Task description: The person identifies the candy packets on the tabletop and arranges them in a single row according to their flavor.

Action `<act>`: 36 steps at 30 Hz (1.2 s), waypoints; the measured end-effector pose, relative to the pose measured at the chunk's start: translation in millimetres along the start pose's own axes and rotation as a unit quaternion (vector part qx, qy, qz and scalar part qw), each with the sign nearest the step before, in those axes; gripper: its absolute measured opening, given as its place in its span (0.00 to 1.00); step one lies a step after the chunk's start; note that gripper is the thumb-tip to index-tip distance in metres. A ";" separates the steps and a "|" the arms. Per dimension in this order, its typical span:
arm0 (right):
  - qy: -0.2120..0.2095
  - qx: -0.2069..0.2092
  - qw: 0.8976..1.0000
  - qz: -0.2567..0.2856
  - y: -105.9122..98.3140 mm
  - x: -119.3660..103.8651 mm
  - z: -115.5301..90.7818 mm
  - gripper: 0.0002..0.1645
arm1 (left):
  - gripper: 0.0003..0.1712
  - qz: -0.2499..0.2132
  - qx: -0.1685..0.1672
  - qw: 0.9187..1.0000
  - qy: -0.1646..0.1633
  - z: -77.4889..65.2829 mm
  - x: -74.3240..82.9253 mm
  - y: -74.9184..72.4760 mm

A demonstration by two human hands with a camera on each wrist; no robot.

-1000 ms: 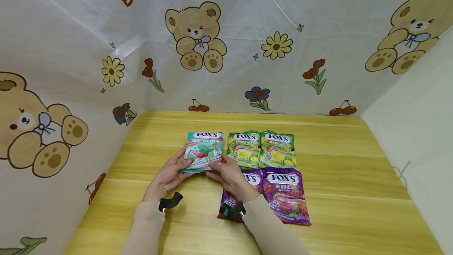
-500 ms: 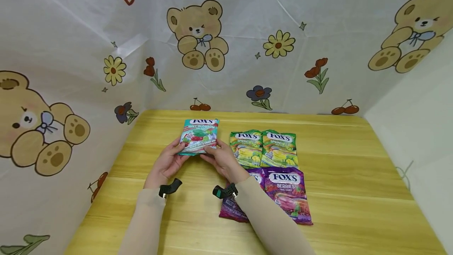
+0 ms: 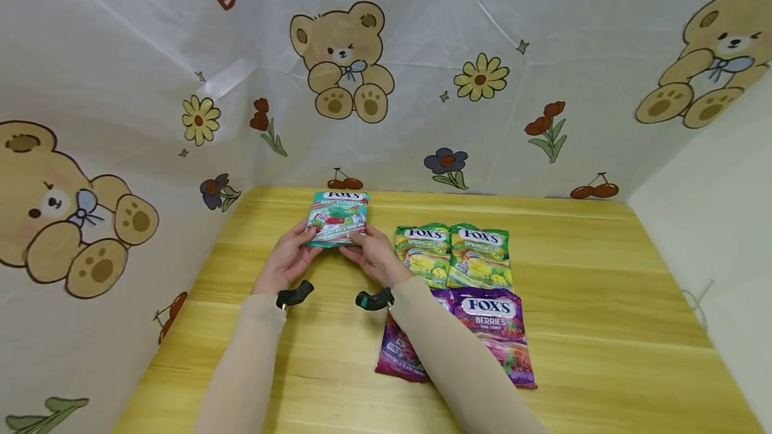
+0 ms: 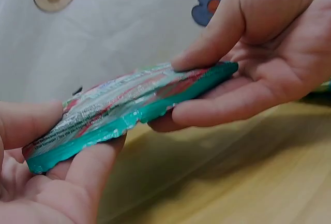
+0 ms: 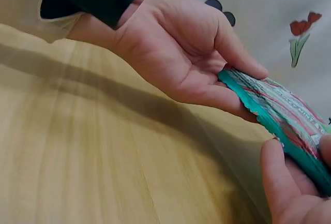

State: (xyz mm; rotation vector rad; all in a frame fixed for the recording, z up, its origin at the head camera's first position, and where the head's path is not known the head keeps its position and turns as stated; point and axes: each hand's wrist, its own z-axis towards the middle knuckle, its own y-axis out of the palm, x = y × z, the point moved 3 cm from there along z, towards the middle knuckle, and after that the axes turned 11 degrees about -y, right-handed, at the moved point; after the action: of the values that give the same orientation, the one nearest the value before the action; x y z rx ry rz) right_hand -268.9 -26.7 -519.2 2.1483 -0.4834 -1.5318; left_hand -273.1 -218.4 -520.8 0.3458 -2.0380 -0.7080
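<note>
Both hands hold a teal bag of mint candy (image 3: 339, 217) by its near corners, above the far left part of the table. My left hand (image 3: 289, 258) pinches the left corner, thumb on top and fingers beneath. On the opposite corner my right hand (image 3: 375, 254) does the same. In the left wrist view the candy bag (image 4: 124, 100) is raised off the wood, its teal sealed edge facing the camera. The right wrist view shows the right hand (image 5: 181, 53) with its thumb over the printed face. Part of the bag's underside is hidden by the fingers.
Two green candy bags (image 3: 479, 256) lie side by side right of the hands. Nearer are two purple berry candy bags (image 3: 494, 327), partly covered by the right sleeve (image 3: 458, 367). A bear-printed cloth (image 3: 410, 112) rises behind the wooden table (image 3: 603, 286).
Both hands have carried the teal bag away from the body, toward the back edge of the table. The green and purple bags stay where they were.
</note>
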 end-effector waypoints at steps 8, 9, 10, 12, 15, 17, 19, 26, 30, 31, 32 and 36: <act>0.015 0.014 1.000 -0.006 2.9 10.3 13.3 0.31 | 0.33 -0.029 -0.006 0.999 -0.022 13.6 3.7 -19.2; 0.019 0.019 1.000 -0.008 3.1 11.9 13.9 0.30 | 0.34 -0.032 -0.004 0.999 -0.022 14.3 3.6 -21.9; 0.022 0.023 0.999 -0.010 3.3 13.4 14.6 0.30 | 0.34 -0.032 0.000 0.999 -0.022 15.0 3.8 -24.3; 0.026 0.031 0.999 -0.012 3.7 15.5 16.4 0.30 | 0.34 -0.029 0.009 0.999 -0.021 16.7 5.0 -27.3; 0.031 0.038 0.999 -0.015 4.4 16.9 20.2 0.30 | 0.34 -0.026 0.031 0.999 -0.018 20.6 8.5 -28.9; 0.033 0.045 0.998 -0.021 4.5 16.7 24.0 0.29 | 0.33 -0.027 0.046 0.998 -0.019 23.8 10.4 -28.6; 0.030 0.056 0.998 -0.028 4.0 15.8 28.2 0.29 | 0.33 -0.036 0.057 0.997 -0.024 27.4 11.3 -27.4; 0.033 0.082 0.995 -0.040 4.2 15.1 39.5 0.28 | 0.34 -0.042 0.084 0.995 -0.041 33.7 15.0 -25.3; 0.037 0.091 0.995 -0.036 3.4 16.6 41.3 0.29 | 0.34 -0.035 0.095 0.994 -0.046 36.4 16.0 -26.7; 0.036 0.093 0.994 -0.034 3.4 16.5 41.7 0.29 | 0.34 -0.032 0.094 0.994 -0.047 37.1 16.8 -26.5; 0.034 0.097 0.994 -0.034 3.7 16.1 41.7 0.29 | 0.34 -0.031 0.094 0.994 -0.046 37.6 17.8 -26.0; 0.026 0.113 0.993 -0.030 7.1 12.7 39.8 0.28 | 0.34 -0.030 0.091 0.994 -0.047 39.5 22.9 -23.0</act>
State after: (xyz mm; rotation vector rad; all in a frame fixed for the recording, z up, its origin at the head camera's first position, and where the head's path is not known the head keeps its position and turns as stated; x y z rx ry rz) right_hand -302.7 -45.7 -536.3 2.3870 -0.6051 -1.5097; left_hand -319.4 -234.4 -535.3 0.4893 -2.1963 -0.5858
